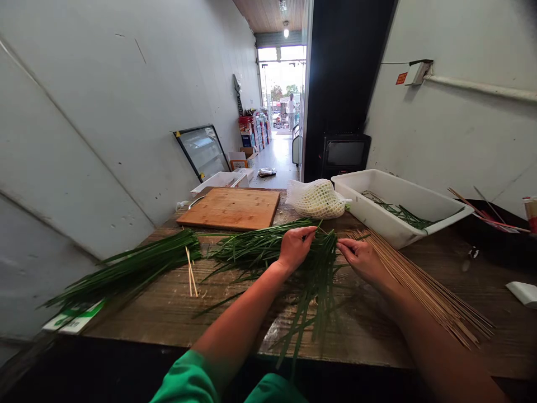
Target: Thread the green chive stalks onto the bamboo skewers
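My left hand point(297, 244) is closed in a pinch at the head of a bunch of garlic chives. A thin bamboo skewer point(323, 229) shows at its fingertips, mostly hidden. My right hand point(358, 256) pinches the chives point(319, 291), whose long green leaves hang over the table's front edge. Behind my left hand lies a pile of chives point(251, 243). Another bundle of chives point(138, 266) rests at the left, beside a few short loose skewers point(191, 273). Many long bamboo skewers point(419, 274) lie under and beyond my right forearm.
A wooden cutting board point(235, 207) lies at the back of the table point(155, 313). Next to it is produce in white foam netting point(318, 200). A white plastic tub point(403, 184) with some green leaves stands at the back right, near a dark container point(495, 235) holding sticks.
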`<action>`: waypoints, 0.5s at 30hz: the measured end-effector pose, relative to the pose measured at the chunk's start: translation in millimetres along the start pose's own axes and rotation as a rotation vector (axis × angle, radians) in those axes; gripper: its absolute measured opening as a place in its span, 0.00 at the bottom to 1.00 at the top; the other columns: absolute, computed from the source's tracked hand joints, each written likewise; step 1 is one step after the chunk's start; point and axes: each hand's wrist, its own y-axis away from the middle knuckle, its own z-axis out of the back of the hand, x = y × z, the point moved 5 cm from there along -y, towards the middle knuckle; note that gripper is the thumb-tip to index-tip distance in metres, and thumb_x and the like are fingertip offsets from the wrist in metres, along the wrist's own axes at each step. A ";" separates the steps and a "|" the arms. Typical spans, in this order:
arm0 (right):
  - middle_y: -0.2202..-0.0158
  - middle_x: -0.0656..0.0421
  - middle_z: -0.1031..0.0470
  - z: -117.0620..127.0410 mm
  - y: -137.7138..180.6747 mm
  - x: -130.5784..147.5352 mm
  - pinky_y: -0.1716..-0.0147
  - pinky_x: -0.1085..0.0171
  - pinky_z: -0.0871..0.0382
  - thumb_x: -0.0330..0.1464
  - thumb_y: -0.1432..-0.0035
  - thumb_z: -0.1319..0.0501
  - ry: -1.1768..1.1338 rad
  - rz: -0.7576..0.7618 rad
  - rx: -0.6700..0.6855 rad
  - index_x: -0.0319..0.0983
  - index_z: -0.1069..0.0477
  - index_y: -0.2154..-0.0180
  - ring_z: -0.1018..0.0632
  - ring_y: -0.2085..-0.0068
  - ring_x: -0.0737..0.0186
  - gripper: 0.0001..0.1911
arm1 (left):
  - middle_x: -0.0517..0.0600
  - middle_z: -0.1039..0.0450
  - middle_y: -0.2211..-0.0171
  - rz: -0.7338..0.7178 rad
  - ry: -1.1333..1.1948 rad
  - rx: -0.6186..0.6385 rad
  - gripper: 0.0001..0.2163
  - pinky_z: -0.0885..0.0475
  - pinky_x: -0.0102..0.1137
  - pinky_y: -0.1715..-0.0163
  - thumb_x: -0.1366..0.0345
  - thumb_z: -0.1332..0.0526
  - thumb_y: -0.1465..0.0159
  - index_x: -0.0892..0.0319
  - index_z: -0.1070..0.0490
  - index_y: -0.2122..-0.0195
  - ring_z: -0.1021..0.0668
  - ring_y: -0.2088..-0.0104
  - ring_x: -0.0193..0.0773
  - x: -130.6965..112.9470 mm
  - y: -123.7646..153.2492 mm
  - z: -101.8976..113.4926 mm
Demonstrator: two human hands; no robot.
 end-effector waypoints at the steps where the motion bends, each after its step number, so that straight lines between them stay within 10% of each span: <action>1: 0.67 0.56 0.20 -0.5 0.0 -0.1 0.68 0.65 0.32 0.37 0.42 0.47 0.004 0.001 -0.001 0.39 0.23 0.63 0.22 0.68 0.59 0.16 | 0.49 0.20 0.67 -0.020 -0.016 0.009 0.09 0.27 0.29 0.60 0.71 0.41 0.41 0.58 0.23 0.62 0.20 0.66 0.35 -1.6 2.0 -2.7; 8: 0.66 0.55 0.20 -0.9 -1.2 -1.4 0.67 0.65 0.32 0.37 0.43 0.46 0.007 -0.011 -0.004 0.38 0.22 0.63 0.22 0.67 0.58 0.16 | 0.49 0.21 0.63 -0.184 -0.129 0.143 0.09 0.28 0.30 0.57 0.69 0.42 0.40 0.57 0.23 0.61 0.21 0.62 0.36 -13.2 7.0 -12.0; 15: 0.68 0.57 0.21 25.6 -1.0 6.8 0.66 0.64 0.31 0.40 0.48 0.40 -0.207 0.007 -0.127 0.39 0.23 0.67 0.23 0.66 0.58 0.13 | 0.50 0.22 0.61 0.006 -0.310 0.058 0.10 0.30 0.31 0.58 0.67 0.43 0.39 0.57 0.24 0.60 0.22 0.61 0.37 13.3 -11.0 24.7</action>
